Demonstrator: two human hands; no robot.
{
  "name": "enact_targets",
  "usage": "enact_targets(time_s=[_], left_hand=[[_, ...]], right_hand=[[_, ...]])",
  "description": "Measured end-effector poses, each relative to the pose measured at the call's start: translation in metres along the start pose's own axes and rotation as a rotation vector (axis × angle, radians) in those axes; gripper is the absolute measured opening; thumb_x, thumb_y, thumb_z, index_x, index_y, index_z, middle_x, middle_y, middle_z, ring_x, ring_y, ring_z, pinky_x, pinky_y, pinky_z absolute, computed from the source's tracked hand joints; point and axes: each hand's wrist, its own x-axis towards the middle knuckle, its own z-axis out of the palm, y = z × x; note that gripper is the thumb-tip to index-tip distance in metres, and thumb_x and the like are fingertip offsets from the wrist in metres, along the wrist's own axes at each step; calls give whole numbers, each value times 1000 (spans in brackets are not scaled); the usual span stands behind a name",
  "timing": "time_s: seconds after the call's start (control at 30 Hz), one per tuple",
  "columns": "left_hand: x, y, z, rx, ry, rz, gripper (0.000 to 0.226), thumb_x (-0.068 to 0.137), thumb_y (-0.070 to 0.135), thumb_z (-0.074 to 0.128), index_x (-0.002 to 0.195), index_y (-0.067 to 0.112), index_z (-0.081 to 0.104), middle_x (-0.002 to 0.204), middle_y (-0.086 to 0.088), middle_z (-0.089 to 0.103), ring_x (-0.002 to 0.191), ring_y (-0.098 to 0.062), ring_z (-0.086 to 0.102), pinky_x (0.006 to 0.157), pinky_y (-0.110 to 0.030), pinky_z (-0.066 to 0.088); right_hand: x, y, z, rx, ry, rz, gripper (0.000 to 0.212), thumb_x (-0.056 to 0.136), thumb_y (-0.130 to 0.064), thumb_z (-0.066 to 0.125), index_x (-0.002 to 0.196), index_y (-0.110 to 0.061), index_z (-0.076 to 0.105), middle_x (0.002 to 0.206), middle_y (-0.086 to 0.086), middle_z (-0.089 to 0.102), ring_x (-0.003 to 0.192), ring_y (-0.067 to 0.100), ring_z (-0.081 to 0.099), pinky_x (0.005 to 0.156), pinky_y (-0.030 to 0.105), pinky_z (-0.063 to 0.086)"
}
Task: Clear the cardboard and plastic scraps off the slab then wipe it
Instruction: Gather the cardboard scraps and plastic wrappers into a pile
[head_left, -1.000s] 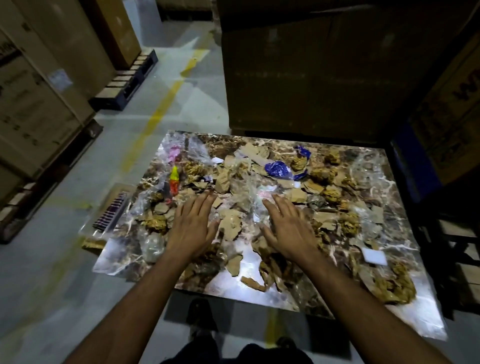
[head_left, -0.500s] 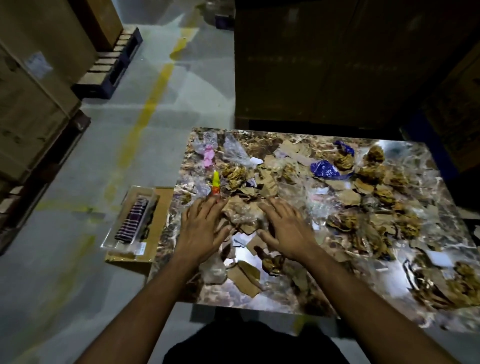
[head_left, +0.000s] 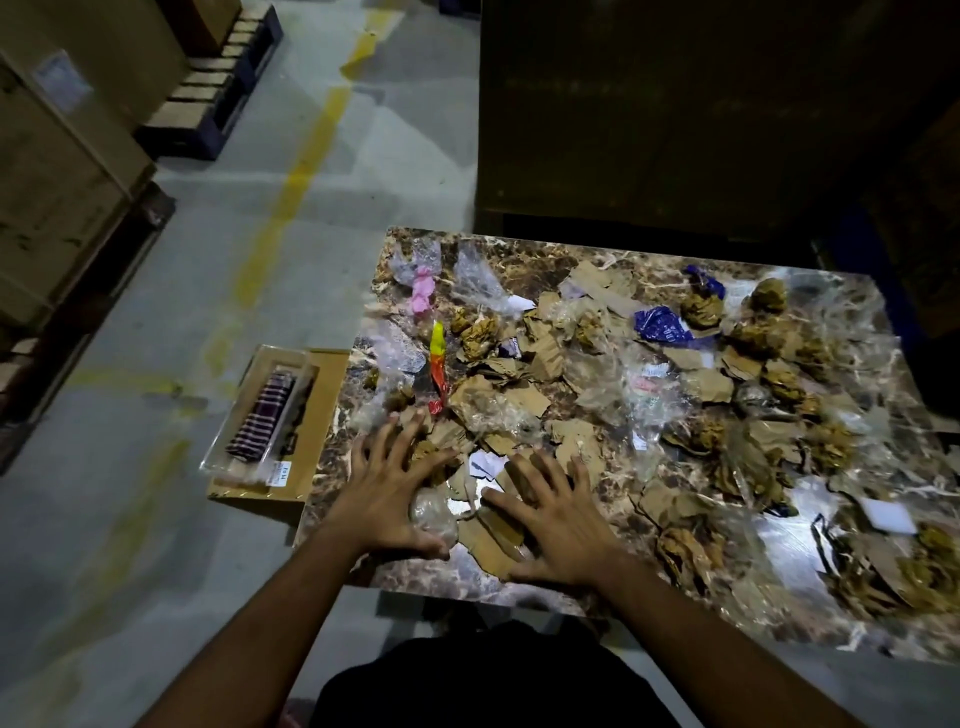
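Fingers (head_left: 400, 441) spread flat, both my left hand (head_left: 387, 499) and right hand (head_left: 558, 512) press cardboard scraps (head_left: 488, 540) at the marble tabletop's (head_left: 540, 597) lower-left edge; I'd rake everything together, keeping palms low so plastic scraps (head_left: 602, 384) mid-frame don't slip under.

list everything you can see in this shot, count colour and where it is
slab: one, brown marble with pale veins, centre right
cardboard scraps: many, tan, spread across the slab
plastic scraps: many, clear, mixed among the cardboard
blue wrapper: one, blue, far middle of slab
pink scrap: one, pink, far left corner of slab
yellow-red wrapper: one, left side of slab
clear box: one, holding striped cloth, on floor left of slab
yellow line: one, on grey floor
left hand: flat on scraps, fingers spread
right hand: flat on scraps, fingers spread
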Motion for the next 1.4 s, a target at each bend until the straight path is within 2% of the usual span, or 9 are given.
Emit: enact_targets(time_s=[0.23, 0.47, 0.57, 0.7, 0.77, 0.87, 1.03, 1.27, 1.4], left_hand=[[9, 8, 1, 20, 78, 18, 109, 58, 103, 44, 152, 52, 19, 168, -4, -8, 152, -39, -1, 114, -73, 5], [6, 9, 2, 68, 210, 131, 108, 61, 101, 46, 150, 40, 36, 163, -5, 18, 147, -32, 14, 115, -62, 4], [4, 4, 0, -7, 306, 142, 103, 66, 98, 43, 148, 37, 35, 158, -5, 26, 141, -35, 25, 111, -69, 26], [11, -4, -22, -236, 580, -135, 75, 81, 76, 45, 143, 34, 40, 154, -7, 33, 138, -37, 28, 106, -60, 33], [24, -15, -35, -312, 555, -275, 73, 82, 72, 43, 146, 37, 39, 159, -7, 25, 144, -38, 22, 110, -65, 29], [47, -32, -46, -338, 304, -291, 90, 70, 86, 41, 152, 52, 21, 167, -4, 3, 148, -47, 10, 112, -73, 17], [76, -34, -43, -247, 71, -250, 110, 56, 95, 52, 151, 57, 12, 168, 4, 0, 150, -47, 4, 116, -71, 13], [88, -8, -29, -251, 218, -307, 58, 84, 51, 71, 135, 30, 53, 148, -7, 41, 136, -39, 29, 106, -53, 38], [91, -5, -28, -327, 321, -340, 42, 86, 39, 73, 121, 18, 66, 127, -10, 55, 120, -33, 41, 89, -43, 41]], right_hand=[[22, 0, 1, 16, 74, 4, 70, 83, -77, 48, 146, -50, 33, 153, 12, 38, 134, 40, 38, 99, 65, 39], [20, 4, 9, 197, 214, 36, 43, 99, -40, 56, 138, -49, 42, 123, -6, 54, 114, 21, 48, 86, 44, 43], [19, 15, 11, 349, 285, -12, 28, 100, -32, 58, 128, -39, 58, 109, -7, 58, 104, 17, 50, 81, 41, 45], [20, 34, 7, 445, 392, -1, 26, 97, -19, 60, 122, -26, 64, 111, -1, 61, 100, 19, 51, 79, 42, 48], [17, 46, -7, 480, 487, 36, 33, 92, -11, 62, 122, -25, 63, 113, -1, 62, 103, 18, 50, 81, 39, 47], [8, 70, -40, 556, 677, 143, 36, 88, -1, 65, 119, -19, 68, 107, -1, 64, 100, 18, 55, 79, 35, 51], [-3, 136, -70, 583, 883, 477, 27, 95, -9, 63, 119, -20, 69, 104, -5, 64, 96, 18, 59, 80, 32, 50], [0, 193, -44, 580, 486, 624, 50, 98, -39, 62, 144, -22, 49, 137, 7, 56, 109, 29, 61, 100, 50, 48], [-12, 186, -45, 607, 620, 636, 45, 102, -31, 56, 145, -19, 48, 144, 9, 51, 128, 28, 48, 105, 41, 39]])
